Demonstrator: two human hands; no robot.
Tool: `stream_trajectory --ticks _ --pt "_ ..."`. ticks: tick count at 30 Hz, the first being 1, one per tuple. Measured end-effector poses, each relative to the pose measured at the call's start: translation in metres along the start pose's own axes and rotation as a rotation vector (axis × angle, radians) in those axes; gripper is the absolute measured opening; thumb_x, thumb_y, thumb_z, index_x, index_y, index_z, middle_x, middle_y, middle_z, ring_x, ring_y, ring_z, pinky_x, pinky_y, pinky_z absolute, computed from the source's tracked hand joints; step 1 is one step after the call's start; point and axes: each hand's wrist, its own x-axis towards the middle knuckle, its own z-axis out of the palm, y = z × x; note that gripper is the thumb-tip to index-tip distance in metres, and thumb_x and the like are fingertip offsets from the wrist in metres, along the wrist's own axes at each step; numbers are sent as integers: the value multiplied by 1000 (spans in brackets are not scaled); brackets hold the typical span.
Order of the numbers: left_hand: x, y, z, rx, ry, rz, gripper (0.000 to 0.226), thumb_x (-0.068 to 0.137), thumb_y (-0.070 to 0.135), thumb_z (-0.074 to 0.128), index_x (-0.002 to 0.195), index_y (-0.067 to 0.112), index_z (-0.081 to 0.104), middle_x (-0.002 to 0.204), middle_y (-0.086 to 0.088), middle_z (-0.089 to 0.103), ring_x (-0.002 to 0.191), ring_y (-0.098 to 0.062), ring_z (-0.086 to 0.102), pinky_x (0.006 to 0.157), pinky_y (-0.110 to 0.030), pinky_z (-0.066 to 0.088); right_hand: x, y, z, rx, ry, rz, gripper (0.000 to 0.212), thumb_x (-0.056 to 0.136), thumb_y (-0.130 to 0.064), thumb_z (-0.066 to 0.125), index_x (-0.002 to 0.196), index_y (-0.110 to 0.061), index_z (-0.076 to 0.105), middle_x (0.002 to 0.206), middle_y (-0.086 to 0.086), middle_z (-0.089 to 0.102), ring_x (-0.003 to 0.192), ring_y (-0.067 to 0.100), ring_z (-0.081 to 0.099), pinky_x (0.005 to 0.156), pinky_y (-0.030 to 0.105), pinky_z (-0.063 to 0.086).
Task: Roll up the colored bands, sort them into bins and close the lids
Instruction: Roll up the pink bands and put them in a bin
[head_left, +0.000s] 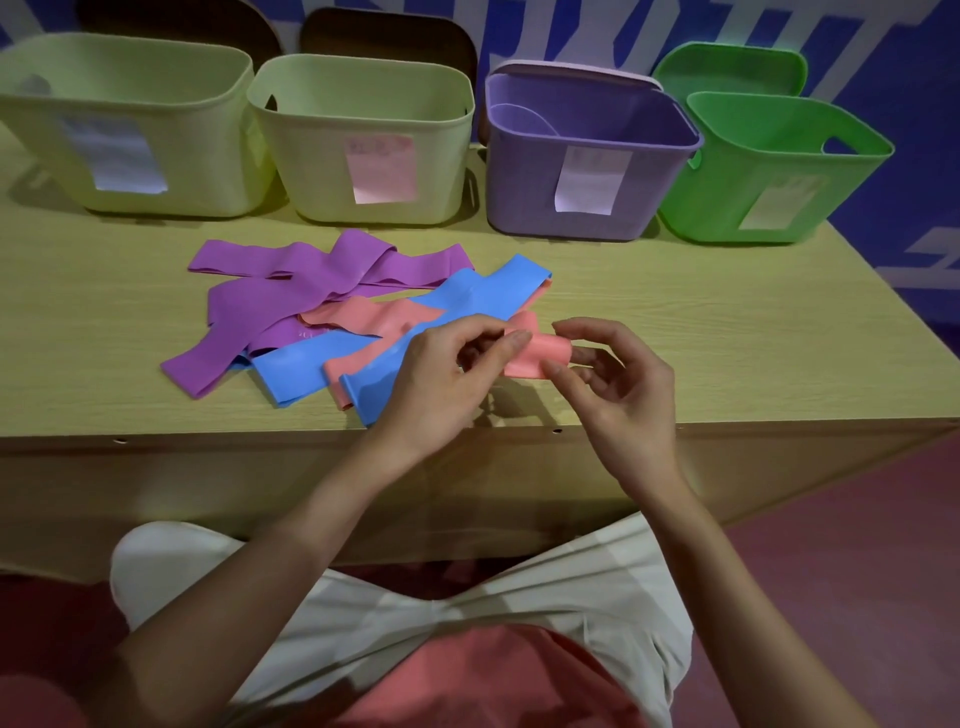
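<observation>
A pink band (537, 351) is partly rolled, held just above the table's front edge. My left hand (441, 374) pinches its left side with thumb and fingers, and my right hand (608, 379) pinches its right end. To the left lies a loose pile: purple bands (311, 270), blue bands (467, 293) and another pink band (371, 317), overlapping flat on the table. Four open bins stand along the back: two pale yellow-green (130, 202) (322, 171), one purple (519, 197) and one green (696, 208), each with a paper label.
The wooden table (727, 312) ends in a front edge just under my hands. A lilac lid (566, 70) leans behind the purple bin and a green lid (727, 67) behind the green one. Two dark lids stand behind the pale bins.
</observation>
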Motion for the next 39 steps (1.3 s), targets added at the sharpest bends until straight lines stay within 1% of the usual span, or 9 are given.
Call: stream_trajectory --ticks 6,10,15,19,23,28,35,37,39 --pt "1 1 -1 -8 -2 -24 5 89 28 65 92 26 68 80 8 67 73 -8 61 69 -35 53 2 3 -1 -41 27 19 21 83 -4 71 102 -12 70 104 6 71 90 23 67 77 35 54" --pt "-1 4 -3 15 -41 -17 19 81 26 69 101 25 68 83 11 66 75 -7 61 70 -31 54 2 4 0 -64 43 22 21 84 -4 71 102 -14 70 104 5 71 89 22 67 75 33 54" --pt "-1 4 -4 39 -33 -3 19 83 25 68 102 28 66 84 10 65 75 -6 59 71 -32 53 2 3 2 -29 50 63 20 87 -5 68 107 -9 69 93 5 69 77 10 61 70 19 48" --pt "-2 1 -6 49 -32 -22 17 88 23 67 105 20 68 86 8 65 77 -9 59 73 -33 52 3 1 6 20 35 93 24 88 -4 66 112 -6 66 92 7 66 77 14 60 75 25 52" --pt "-2 -3 -11 35 -9 -59 19 87 29 63 100 17 69 84 5 64 77 -13 58 72 -37 51 7 -2 9 90 8 100 32 82 2 70 113 -3 64 97 12 64 78 14 59 77 20 51" --pt "-1 -3 -24 30 -13 -105 15 87 25 69 98 15 70 81 10 65 75 -3 59 71 -28 50 15 -2 21 100 -8 122 29 80 1 73 108 0 68 102 18 70 85 17 66 80 20 52" --pt "1 -8 -55 133 -42 -75 38 74 35 74 106 15 70 104 5 69 84 -7 66 77 -29 56 29 -4 39 40 -68 81 30 77 2 75 104 -11 70 85 7 70 73 4 61 74 16 50" --pt "3 -4 -63 183 -56 -46 35 75 33 76 104 15 71 101 5 70 83 -8 66 75 -25 55 33 -6 45 55 -90 73 32 77 2 75 105 -12 70 85 9 71 76 7 61 77 20 53" --pt "7 0 -69 212 -44 -35 27 76 23 79 101 14 72 92 5 70 77 -10 64 72 -28 54 39 -9 51 93 -116 86 34 77 2 74 108 -11 70 79 -3 70 75 7 62 80 26 55"
